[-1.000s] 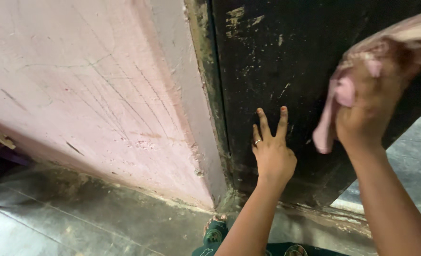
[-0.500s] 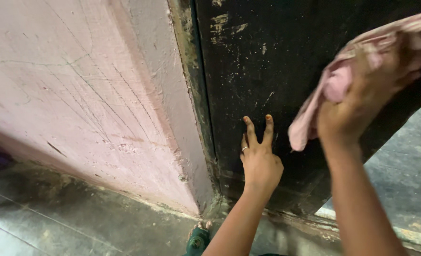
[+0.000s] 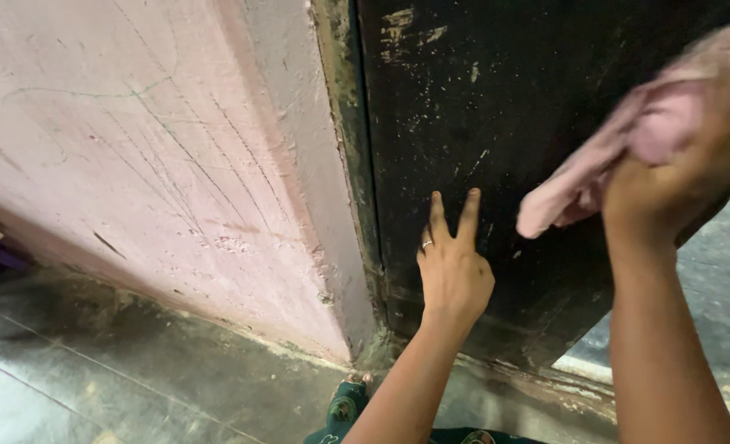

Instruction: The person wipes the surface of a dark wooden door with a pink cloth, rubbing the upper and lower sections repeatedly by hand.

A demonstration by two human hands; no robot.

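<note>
Pink cloth (image 3: 595, 168) bunched in right hand (image 3: 669, 177), now swung a bit higher and rightward across the black door (image 3: 505, 99) than a second ago, mid-wipe probably, left hand (image 3: 454, 267) still pressed flat near door's bottom edge, two fingers spread.

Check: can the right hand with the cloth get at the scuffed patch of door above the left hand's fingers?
Probably yes. The right hand presses the pink cloth to the black door, and nothing stands between.
</note>
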